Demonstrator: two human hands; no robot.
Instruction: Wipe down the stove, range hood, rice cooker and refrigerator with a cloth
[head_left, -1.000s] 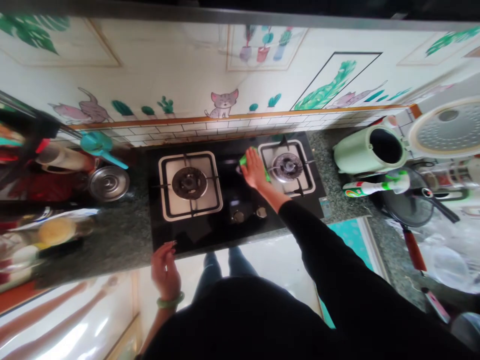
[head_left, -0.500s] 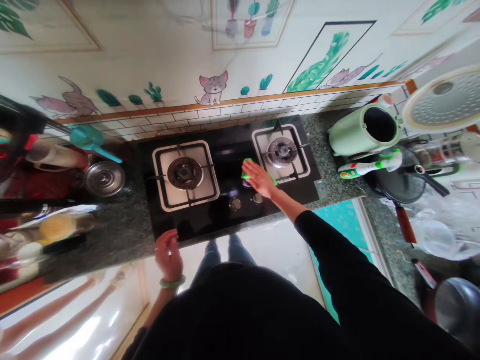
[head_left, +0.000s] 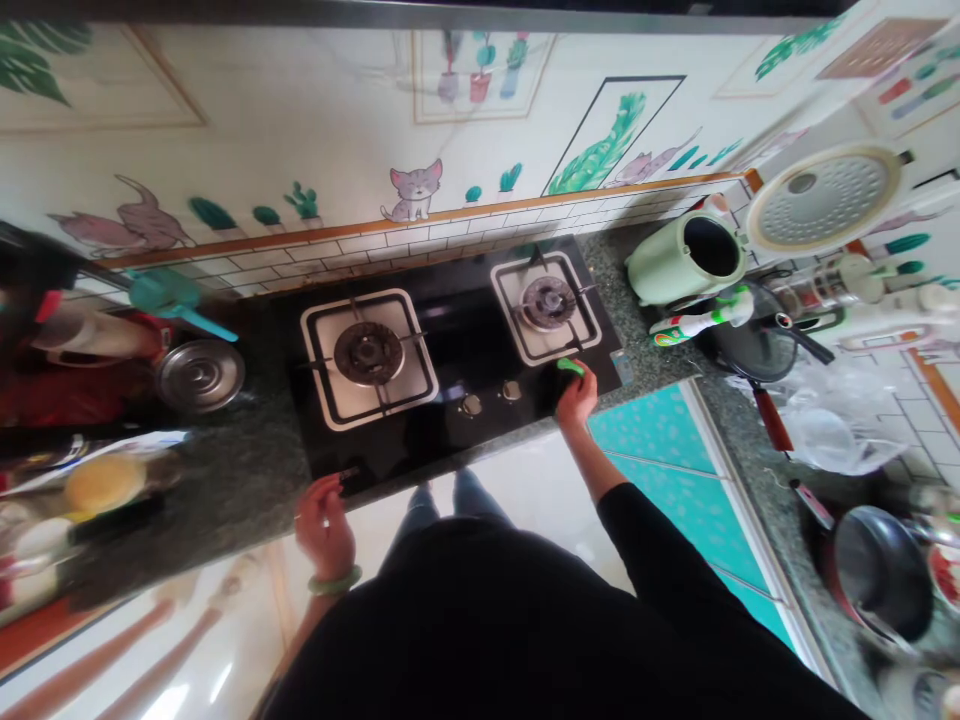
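My right hand (head_left: 577,396) is closed on a small green cloth (head_left: 570,366) at the front right of the black gas stove (head_left: 465,335), just in front of the right burner (head_left: 550,302). Most of the cloth is hidden by the fingers. My left hand (head_left: 325,527), with a pale green bangle on its wrist, hangs by the counter's front edge near the stove's front left corner. Its fingers are loosely bent and hold nothing. The left burner (head_left: 369,353) lies farther back, and two control knobs (head_left: 470,404) sit between the hands.
Right of the stove stand a pale green rice cooker (head_left: 660,262) with its lid up, a spray bottle (head_left: 686,326) lying down, and a lidded pan (head_left: 757,345). A steel lid (head_left: 200,376) and a teal ladle (head_left: 169,295) are on the left. Another pan (head_left: 881,570) sits lower right.
My right hand has drawn back from the middle of the stove toward its front right, with the green cloth bunched in it. The left hand has barely moved. The view has shifted slightly.
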